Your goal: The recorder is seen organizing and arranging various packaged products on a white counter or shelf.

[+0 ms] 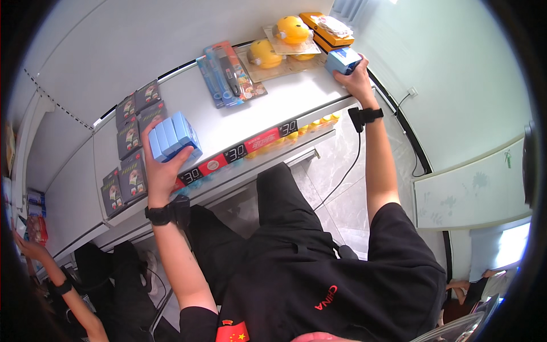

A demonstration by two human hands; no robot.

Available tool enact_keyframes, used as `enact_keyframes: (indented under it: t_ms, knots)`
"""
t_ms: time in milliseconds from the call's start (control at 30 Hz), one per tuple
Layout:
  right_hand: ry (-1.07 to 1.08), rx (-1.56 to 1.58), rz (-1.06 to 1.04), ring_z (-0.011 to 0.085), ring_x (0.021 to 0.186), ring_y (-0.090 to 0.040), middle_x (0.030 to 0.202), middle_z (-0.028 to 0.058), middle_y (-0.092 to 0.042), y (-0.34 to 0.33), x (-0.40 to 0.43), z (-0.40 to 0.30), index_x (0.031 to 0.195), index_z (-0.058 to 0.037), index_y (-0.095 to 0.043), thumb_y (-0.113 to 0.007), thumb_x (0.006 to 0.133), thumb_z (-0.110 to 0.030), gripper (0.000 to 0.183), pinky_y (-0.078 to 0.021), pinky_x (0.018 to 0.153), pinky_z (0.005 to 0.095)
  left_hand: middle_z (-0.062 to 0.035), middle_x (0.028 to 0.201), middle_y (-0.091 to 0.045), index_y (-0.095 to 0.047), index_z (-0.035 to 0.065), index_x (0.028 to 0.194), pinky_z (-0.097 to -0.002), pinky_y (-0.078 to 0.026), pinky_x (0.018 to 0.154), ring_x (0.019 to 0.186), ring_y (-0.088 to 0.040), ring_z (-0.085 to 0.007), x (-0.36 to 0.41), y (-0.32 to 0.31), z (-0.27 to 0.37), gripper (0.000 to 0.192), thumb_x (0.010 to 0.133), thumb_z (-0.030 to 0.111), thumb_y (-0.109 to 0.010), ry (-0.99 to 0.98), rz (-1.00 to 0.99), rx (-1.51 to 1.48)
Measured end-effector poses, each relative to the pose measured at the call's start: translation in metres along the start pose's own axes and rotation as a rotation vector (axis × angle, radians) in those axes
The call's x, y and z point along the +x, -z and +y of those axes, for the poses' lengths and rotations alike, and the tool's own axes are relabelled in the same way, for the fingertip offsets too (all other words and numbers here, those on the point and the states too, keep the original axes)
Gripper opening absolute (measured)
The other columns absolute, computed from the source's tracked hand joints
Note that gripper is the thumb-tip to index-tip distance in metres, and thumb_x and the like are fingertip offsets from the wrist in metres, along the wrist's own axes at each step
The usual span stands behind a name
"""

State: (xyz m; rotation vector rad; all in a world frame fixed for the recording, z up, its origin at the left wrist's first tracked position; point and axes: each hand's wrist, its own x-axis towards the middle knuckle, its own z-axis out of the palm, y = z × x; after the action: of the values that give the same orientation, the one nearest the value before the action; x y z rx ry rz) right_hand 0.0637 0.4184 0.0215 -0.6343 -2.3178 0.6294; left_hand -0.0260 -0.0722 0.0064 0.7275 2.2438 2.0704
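My left hand (164, 166) grips a row of several small light-blue boxes (173, 134) side by side, at the front of a white shelf (277, 102), just right of the dark flat packages. At the shelf's right end, my right hand (357, 79) is closed around a light-blue box or boxes (339, 60); how many, I cannot tell. Yellow rounded toys on card backings (265, 53) lie to the left of that hand. Behind it sits an orange-yellow box (331, 30) with white packets on top. Both wrists wear black straps with a small device.
Dark flat packages (132, 132) lie in rows at left, blister-packed tools (230, 75) towards the back. Price tags (237, 153) line the front edge above a lower shelf of small yellow items. A cable hangs below my right wrist. Another person's arm (72, 295) reaches in at far left.
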Motion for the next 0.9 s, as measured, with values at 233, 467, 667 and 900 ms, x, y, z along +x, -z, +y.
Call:
enact_keyframes:
  t_ms: [233, 467, 667, 900]
  knots:
    - [0.084, 0.029, 0.191, 0.0378, 0.121, -0.052, 0.127, 0.0317, -0.047, -0.019, 0.007, 0.012, 0.137, 0.0113, -0.014, -0.087, 0.067, -0.035, 0.111, -0.0439, 0.101, 0.0383, -0.009, 0.133, -0.047, -0.04, 0.0105, 0.135, -0.0365, -0.043, 0.103, 0.121, -0.051, -0.0244, 0.001, 0.003, -0.003, 0.079, 0.071, 0.012, -0.086, -0.033, 0.007, 0.057]
    - [0.016, 0.175, 0.131, 0.0366, 0.119, -0.052, 0.132, 0.0286, -0.042, -0.016, 0.009, 0.013, 0.138, 0.0075, -0.024, -0.088, 0.065, -0.035, 0.106, -0.0441, 0.101, 0.0391, -0.0099, 0.131, -0.049, -0.04, 0.0105, 0.135, -0.0361, -0.044, 0.101, 0.119, -0.052, -0.024, 0.001, 0.001, -0.001, 0.078, 0.072, 0.012, -0.085, -0.04, 0.002, 0.056]
    - [0.013, 0.218, 0.087, 0.0284, 0.118, -0.053, 0.132, 0.0191, -0.045, -0.01, 0.01, 0.018, 0.139, -0.0032, -0.042, -0.085, 0.07, -0.033, 0.086, -0.0448, 0.099, 0.0351, -0.0096, 0.13, -0.049, -0.04, 0.0106, 0.135, -0.0357, -0.044, 0.101, 0.118, -0.053, -0.0235, -0.001, 0.0, -0.001, 0.078, 0.072, 0.012, -0.085, -0.029, 0.004, 0.026]
    - [0.031, 0.297, 0.079, 0.0264, 0.115, -0.054, 0.127, 0.0176, -0.051, -0.008, 0.009, 0.022, 0.14, -0.0036, -0.043, -0.085, 0.07, -0.031, 0.086, -0.0458, 0.098, 0.0347, -0.0099, 0.13, -0.049, -0.039, 0.0104, 0.135, -0.0356, -0.045, 0.101, 0.119, -0.053, -0.0233, 0.001, 0.002, -0.004, 0.079, 0.071, 0.012, -0.086, -0.048, 0.006, 0.037]
